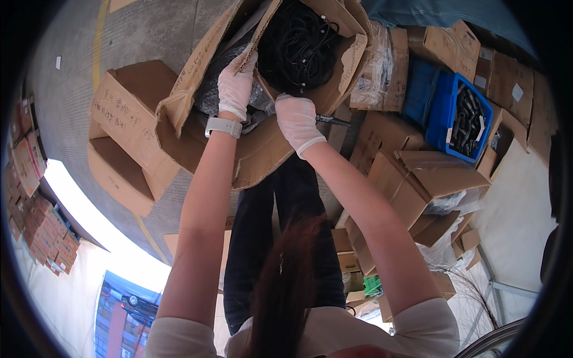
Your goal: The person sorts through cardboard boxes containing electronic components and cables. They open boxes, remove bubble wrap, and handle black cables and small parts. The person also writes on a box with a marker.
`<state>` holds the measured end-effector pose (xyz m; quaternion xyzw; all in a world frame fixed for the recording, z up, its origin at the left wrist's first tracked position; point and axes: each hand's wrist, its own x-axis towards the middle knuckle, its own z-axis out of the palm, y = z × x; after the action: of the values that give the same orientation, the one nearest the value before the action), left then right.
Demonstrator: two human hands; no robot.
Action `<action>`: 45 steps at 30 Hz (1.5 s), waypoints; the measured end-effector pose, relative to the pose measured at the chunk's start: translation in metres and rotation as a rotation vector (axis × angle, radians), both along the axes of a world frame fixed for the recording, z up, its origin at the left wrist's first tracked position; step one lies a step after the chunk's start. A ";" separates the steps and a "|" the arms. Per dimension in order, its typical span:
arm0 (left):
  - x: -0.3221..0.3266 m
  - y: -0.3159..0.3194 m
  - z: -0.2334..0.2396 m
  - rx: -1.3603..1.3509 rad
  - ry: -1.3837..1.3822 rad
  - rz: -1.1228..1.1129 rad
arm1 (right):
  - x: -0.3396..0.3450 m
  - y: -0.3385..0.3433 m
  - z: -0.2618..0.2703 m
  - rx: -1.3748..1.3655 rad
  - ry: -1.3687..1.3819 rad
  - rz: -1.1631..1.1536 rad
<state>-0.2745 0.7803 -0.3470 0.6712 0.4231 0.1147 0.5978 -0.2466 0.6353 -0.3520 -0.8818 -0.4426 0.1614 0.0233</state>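
Observation:
Two open cardboard cartons stand side by side before me. A tangle of black cables [297, 49] fills the right-hand one, and dark clear-wrapped goods [210, 91] lie in the other. My left hand [236, 85], in a thin white glove, pinches the upright cardboard wall [264, 24] between the two. A pale-banded watch [224, 126] sits on that wrist. Close by, my gloved right hand [296, 118] is closed at the lower corner of the cable carton [353, 62]. A black marker pen [333, 120] sticks out of its fist to the right. Its fingertips are partly hidden.
An open carton [127, 118] with handwriting lies left on the concrete floor [147, 36]. At right, a blue plastic bin [441, 112] holds several black parts. More cartons [412, 179] and a plastic-wrapped box [380, 67] crowd that side. Stacked boxes [51, 237] stand far left.

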 end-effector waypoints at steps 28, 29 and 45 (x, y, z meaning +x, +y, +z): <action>-0.202 -0.035 0.249 -0.426 0.145 0.006 | -0.171 -0.016 0.279 0.066 0.060 0.141; -0.208 -0.038 0.264 -0.409 0.158 0.011 | -0.178 -0.021 0.293 0.082 0.076 0.142; -0.176 -0.160 0.332 0.021 0.216 -0.862 | -0.157 -0.157 0.381 0.016 0.036 -0.012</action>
<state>-0.4501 0.6198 -0.0149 0.8005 0.1631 -0.2115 0.5366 -0.4032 0.4785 0.0289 -0.8810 -0.4382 0.1738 0.0392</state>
